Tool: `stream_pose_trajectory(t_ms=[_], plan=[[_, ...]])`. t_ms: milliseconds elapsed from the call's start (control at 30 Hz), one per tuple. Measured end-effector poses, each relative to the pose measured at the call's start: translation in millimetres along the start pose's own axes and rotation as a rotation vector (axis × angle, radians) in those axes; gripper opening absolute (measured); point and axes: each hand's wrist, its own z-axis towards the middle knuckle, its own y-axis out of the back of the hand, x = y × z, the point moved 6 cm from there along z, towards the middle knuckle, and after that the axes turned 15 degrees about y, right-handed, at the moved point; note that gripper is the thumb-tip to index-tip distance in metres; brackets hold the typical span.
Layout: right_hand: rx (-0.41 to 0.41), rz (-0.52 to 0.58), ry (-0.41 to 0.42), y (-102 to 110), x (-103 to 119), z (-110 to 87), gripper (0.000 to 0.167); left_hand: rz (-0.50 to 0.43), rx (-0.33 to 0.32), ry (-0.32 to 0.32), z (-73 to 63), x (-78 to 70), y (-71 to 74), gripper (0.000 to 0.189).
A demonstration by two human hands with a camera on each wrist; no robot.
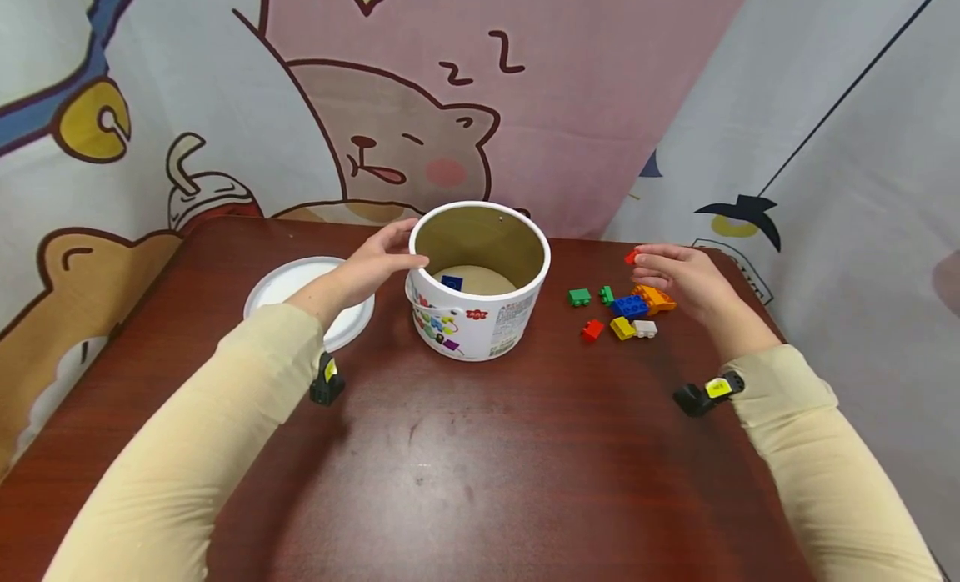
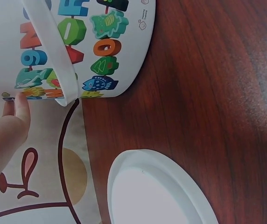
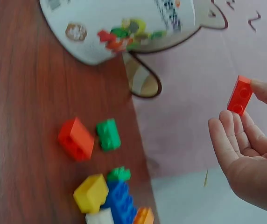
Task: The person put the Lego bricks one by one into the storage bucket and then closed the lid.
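Note:
A white bucket (image 1: pixel 472 323) with printed pictures stands upright on the table, a dark blue brick (image 1: pixel 452 283) inside it. My left hand (image 1: pixel 372 259) holds the bucket at its left side, thumb over the rim and fingertips on the outer wall (image 2: pixel 22 105). Off to the right, my right hand (image 1: pixel 686 278) pinches a small red brick (image 3: pixel 240 95) between thumb and fingers, raised above the table. Below and beside that hand lie loose bricks: another red one (image 1: pixel 592 329), a yellow one (image 1: pixel 622 328), a white one (image 1: pixel 645 328), a blue one (image 1: pixel 629 306), orange (image 1: pixel 655 298) and green (image 1: pixel 579 297) ones.
A round white lid (image 1: pixel 348 325) lies on the brown table (image 1: pixel 465 465) left of the bucket, partly under my left forearm. Behind the table's far edge hangs a cloth (image 1: pixel 592 90) with cartoon animals. Both wrists carry small black cameras (image 1: pixel 327 380).

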Motion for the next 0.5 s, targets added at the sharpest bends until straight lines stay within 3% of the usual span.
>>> stream_pose_trajectory(t_ms=[100, 333, 500], plan=[[0.029, -0.044, -0.005, -14, 8, 4.4, 0.009, 0.0, 0.001, -0.001, 0.1, 0.2, 0.6, 0.07], [0.096, 0.055, 0.037, -46, 25, 12.6, 0.005, 0.005, -0.005, 0.008, -1.0, -1.2, 1.3, 0.07], [0.097, 0.037, 0.068, -64, 31, 18.4, 0.004, -0.031, 0.002, -0.01, -0.4, -1.5, 0.0, 0.069]])
